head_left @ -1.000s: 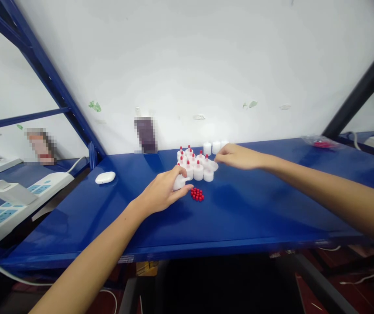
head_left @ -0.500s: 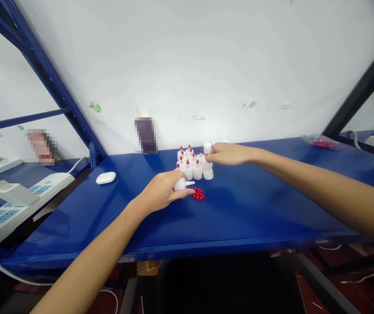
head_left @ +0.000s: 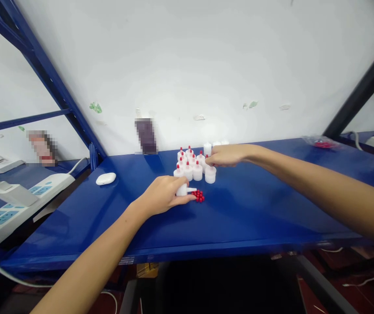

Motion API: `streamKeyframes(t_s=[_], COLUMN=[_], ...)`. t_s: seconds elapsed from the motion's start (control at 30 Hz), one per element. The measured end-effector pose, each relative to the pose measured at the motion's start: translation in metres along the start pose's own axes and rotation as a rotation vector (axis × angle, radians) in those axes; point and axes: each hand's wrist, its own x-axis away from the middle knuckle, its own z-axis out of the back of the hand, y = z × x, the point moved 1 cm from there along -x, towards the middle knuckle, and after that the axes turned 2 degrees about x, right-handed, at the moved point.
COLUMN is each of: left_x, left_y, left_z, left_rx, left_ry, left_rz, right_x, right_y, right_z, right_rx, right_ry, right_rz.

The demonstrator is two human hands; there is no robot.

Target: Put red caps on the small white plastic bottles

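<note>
My left hand (head_left: pixel 161 195) is closed round a small white squeeze bottle (head_left: pixel 181 190) lying on its side. Its bare nozzle points right, above a cluster of small red caps (head_left: pixel 199 197) on the blue table. My right hand (head_left: pixel 228 155) is closed, fingertips down at the top of another white squeeze bottle (head_left: pixel 210 175), which stands at the front right of a group. The fingers hide most of that bottle's tip. Beside it stand several upright white bottles with red caps (head_left: pixel 188 172), packed close together.
More white bottles (head_left: pixel 207 148) stand behind, near the wall. A white earbud case (head_left: pixel 106 179) lies at left on the blue table (head_left: pixel 255 209). Further left is a power strip (head_left: pixel 26 209) with a plug. A clear bag with red pieces (head_left: pixel 322 143) lies at far right.
The bottle under my right hand has shifted slightly right and nearer, apart from the group. My left hand has moved a little right and nearer, bringing the nozzle over the red caps.
</note>
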Motion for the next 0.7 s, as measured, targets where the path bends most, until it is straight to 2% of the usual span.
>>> streamKeyframes(t_s=[0.07, 0.2, 0.37, 0.47, 0.5, 0.7], left_x=[0.0, 0.001, 0.0, 0.0, 0.0, 0.0], left_y=[0.002, 0.003, 0.002, 0.002, 0.002, 0.001], left_z=[0.001, 0.003, 0.004, 0.002, 0.001, -0.003], left_rx=[-0.031, -0.069, -0.092, -0.136, -0.151, -0.175], left_ry=[-0.007, 0.004, 0.023, 0.027, 0.027, -0.002], left_rz=[-0.007, -0.021, -0.043, -0.047, -0.051, -0.045], right_x=[-0.001, 0.005, 0.029, 0.046, 0.05, 0.05], right_y=[-0.002, -0.004, 0.004, 0.004, 0.003, -0.008], right_z=[-0.001, -0.003, -0.012, -0.029, -0.037, -0.081], right_rx=[0.009, 0.019, -0.065, 0.074, 0.122, 0.29], right_ry=[-0.002, 0.133, 0.165, 0.351, 0.379, 0.308], right_rz=[0.019, 0.059, 0.087, 0.207, 0.244, 0.401])
